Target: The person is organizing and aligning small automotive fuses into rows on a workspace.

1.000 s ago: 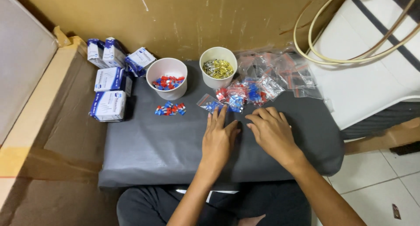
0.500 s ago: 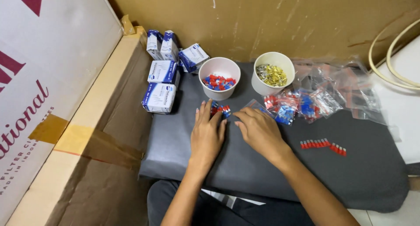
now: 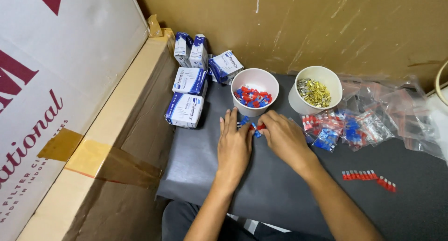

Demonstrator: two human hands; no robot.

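Near the dark mat's (image 3: 196,166) far edge, left hand (image 3: 234,145) lies flat while right hand (image 3: 281,137) pinches red-and-blue connectors (image 3: 250,125) below the white cup (image 3: 255,77); gathering seems underway, needing fine fingertip control.

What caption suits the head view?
Both hands, left hand and right hand, gather red and blue pieces below a white cup.

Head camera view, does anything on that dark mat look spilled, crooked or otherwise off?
Nothing looks spilled. Both white cups stand upright, and the small red and blue pieces lie loose between the left hand and right hand. A row of red pieces lies apart at the right, its end kinked out of line.
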